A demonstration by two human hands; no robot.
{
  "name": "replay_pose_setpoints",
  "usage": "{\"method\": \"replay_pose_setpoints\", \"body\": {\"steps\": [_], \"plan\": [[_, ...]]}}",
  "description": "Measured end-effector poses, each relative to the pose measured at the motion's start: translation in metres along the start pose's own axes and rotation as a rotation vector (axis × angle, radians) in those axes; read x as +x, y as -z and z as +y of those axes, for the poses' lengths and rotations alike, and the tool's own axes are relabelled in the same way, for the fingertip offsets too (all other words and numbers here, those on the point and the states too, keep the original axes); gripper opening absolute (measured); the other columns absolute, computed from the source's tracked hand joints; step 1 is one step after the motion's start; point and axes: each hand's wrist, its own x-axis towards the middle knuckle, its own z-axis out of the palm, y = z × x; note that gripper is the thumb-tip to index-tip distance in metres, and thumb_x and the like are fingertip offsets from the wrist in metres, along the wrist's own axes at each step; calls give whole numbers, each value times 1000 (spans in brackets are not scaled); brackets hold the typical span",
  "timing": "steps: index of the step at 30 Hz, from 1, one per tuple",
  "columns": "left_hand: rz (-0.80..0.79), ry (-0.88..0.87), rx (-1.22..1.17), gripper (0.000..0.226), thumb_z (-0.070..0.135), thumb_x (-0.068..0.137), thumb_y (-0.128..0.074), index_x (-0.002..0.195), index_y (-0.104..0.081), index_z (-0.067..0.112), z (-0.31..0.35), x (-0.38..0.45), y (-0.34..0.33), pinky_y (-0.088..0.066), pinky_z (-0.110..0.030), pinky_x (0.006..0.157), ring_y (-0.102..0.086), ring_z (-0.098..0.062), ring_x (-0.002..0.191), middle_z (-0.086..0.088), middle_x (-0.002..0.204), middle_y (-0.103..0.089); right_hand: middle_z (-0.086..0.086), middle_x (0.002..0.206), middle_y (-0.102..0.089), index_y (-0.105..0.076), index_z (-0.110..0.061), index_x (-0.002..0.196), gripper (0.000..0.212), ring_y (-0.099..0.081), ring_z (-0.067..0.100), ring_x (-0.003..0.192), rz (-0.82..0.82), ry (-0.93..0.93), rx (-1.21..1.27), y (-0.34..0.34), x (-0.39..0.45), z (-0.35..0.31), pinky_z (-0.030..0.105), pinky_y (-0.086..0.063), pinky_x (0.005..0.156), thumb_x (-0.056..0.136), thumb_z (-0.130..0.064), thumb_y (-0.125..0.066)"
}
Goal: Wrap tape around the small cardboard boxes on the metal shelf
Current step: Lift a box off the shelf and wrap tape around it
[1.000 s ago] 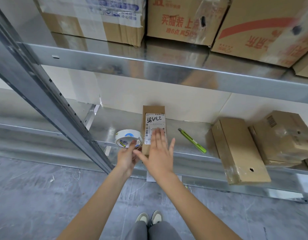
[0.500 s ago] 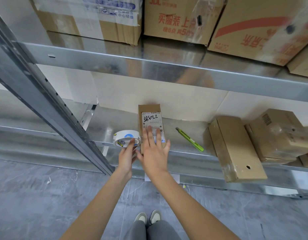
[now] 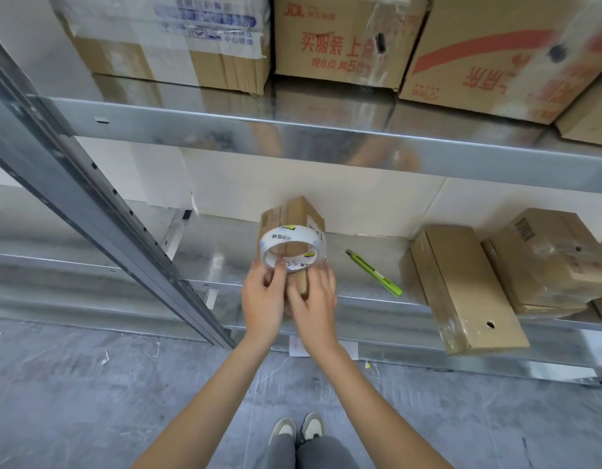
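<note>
Your shoes [image 3: 297, 431]: on the grey floor [image 3: 72, 401], close in front of the shelf.
Your left hand [image 3: 264, 299]: raised at the shelf's front edge, fingers curled on the near rim of the tape roll [image 3: 292, 248], holding it up.
Your right hand [image 3: 314, 299]: just beside the left, fingers half bent, fingertips at the roll's lower right rim and against the box's near end; you cannot tell whether it grips either one.
Tape roll: clear, hole facing you, lifted over the near part of the small cardboard box [image 3: 292, 214].
Small cardboard box: on the metal shelf [image 3: 225, 252], running from the front edge toward the back wall, label partly hidden by the roll.
Green cutter [image 3: 374, 272]: flat on the shelf, right of the box, apart from it.
Other boxes [image 3: 462, 289]: toward the shelf's right end; the nearest overhangs the front edge.
Upper shelf [image 3: 326, 140]: carries large cartons [image 3: 340, 38].
</note>
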Motion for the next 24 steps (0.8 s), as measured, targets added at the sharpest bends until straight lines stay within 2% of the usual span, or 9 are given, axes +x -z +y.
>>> {"method": "replay_pose_setpoints", "body": {"steps": [2,4,7,10,13,15,18,21,24], "plan": [[11,-183,162,25,22,95,-58,70,-58,24,7,-5,-10,-45,-38,77,-53,-4,75,13,71,-58,3,120,-57,-57,-13,119,37,-47,24,120,104,-61,235,-1,-6,10,48,-40,100,91,-35,-47],[-41,-290,317,21,20,94,-58,73,-59,21,7,-9,-23,-42,-42,98,-56,-1,90,14,80,-62,4,112,-62,-59,-15,114,23,-56,25,109,108,-218,406,-1,-7,21,46,-46,94,93,-22,-57],[-192,-215,677,23,28,96,-50,102,-65,12,-2,-14,-47,-18,-44,119,-39,-37,135,-4,132,-59,2,97,-66,-58,-16,102,8,-60,23,90,100,-463,539,4,-2,43,33,-51,76,95,-19,-55],[-267,-171,895,33,29,98,-41,122,-57,13,0,-13,-57,-18,-47,117,-21,-43,144,-3,146,-49,-8,71,-61,-58,-18,86,17,-52,10,70,138,-572,606,4,4,48,19,-46,57,98,-12,-47],[-261,-203,754,25,14,97,-43,117,-55,5,8,-1,-45,-38,-39,100,-46,-40,126,-11,122,-62,-11,88,-67,-60,-20,104,16,-60,4,79,153,-475,583,-1,2,43,14,-48,67,92,-10,-61],[-232,-192,471,26,-4,92,-42,113,-56,1,13,9,-25,-42,-23,79,-61,-31,101,-8,103,-64,-12,116,-65,-54,-24,131,45,-61,-2,102,142,-448,577,-1,1,37,15,-48,85,89,-16,-68],[-117,-189,356,43,-14,90,-38,128,-51,-1,14,28,12,-37,-14,77,-57,-22,96,-10,110,-62,-24,142,-40,-35,-29,148,67,-38,-23,119,131,-370,546,-1,1,37,-4,-29,92,90,-19,-68],[-132,-192,394,43,-13,93,-36,132,-45,4,4,37,39,-39,-20,80,-56,-25,99,-10,112,-59,-24,145,-34,-32,-29,149,70,-30,-15,126,123,-381,525,-4,2,38,-8,-23,90,90,-24,-68],[-167,-198,405,37,-10,95,-33,125,-48,6,-3,39,44,-51,-41,84,-57,-27,98,-13,107,-62,-25,145,-33,-31,-30,149,70,-29,-12,129,129,-385,522,-5,2,39,-9,-22,89,90,-26,-68]]}}
